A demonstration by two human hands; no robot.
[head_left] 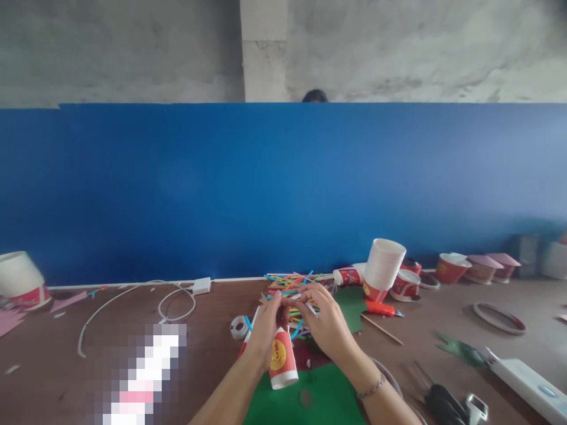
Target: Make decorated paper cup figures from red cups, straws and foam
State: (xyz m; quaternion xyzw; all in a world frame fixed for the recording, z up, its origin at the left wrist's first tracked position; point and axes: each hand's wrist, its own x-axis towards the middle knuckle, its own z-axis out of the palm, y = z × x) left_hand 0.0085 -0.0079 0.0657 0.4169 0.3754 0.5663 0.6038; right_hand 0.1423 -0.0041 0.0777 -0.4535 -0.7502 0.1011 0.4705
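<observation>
My left hand [267, 330] and my right hand [325, 316] meet at the fingertips over a pile of coloured straws [305, 277]. The fingers of both are pinched together. A small pointed grey tip shows past the left fingers, and a thin pale piece shows by the right ones; I cannot make out what either is. A red and white paper cup [283, 363] lies tilted just below my left hand, over green paper [319, 392]. Whether the left hand touches this cup is hidden. A roll of clear tape [239, 327] lies left of my left hand.
A stack of paper cups [383, 268] stands at the back right, beside an orange-handled cutter [381, 308] and a wooden stick [383, 329]. Cut cups with pink tops [482, 267] line the blue partition [283, 189]. A screwdriver-like black handle [445, 404] lies front right.
</observation>
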